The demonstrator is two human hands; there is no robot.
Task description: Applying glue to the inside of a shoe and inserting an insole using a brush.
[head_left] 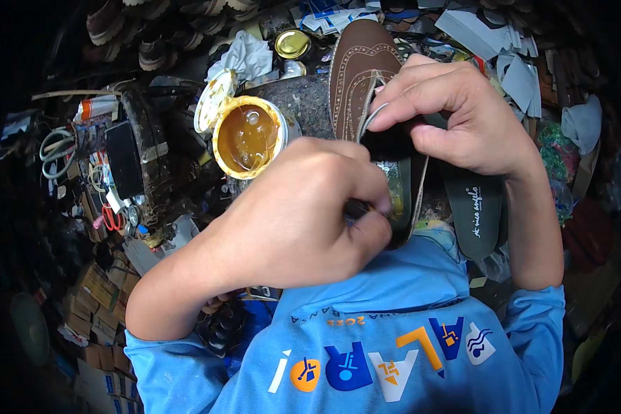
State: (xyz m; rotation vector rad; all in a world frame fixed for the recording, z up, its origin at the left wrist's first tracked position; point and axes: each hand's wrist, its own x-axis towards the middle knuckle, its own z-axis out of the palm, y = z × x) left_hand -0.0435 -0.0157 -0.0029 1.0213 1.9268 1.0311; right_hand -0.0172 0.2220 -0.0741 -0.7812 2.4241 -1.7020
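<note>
A brown brogue shoe (362, 58) with pale stitched and punched patterns lies across my lap, toe pointing away. My right hand (455, 114) pinches the edge of its opening between thumb and fingers. Over the heel end, my left hand (317, 207) is closed with thumb and forefinger together; something dark shows between them, too hidden to name. Wet, shiny, yellowish patches show inside the shoe beside those fingertips. To the left stands an open can (217, 145) of amber glue, its smeared lid (214, 100) tipped back. A dark green insole (477, 221) with white lettering lies right of the shoe.
A jar with a gold lid (293, 43) and a crumpled white cloth (245, 55) sit beyond the can. Cables and a dark phone-like slab (124, 159) lie at left. Cardboard pieces (100, 297) are heaped lower left, paper sheets (476, 33) at far right.
</note>
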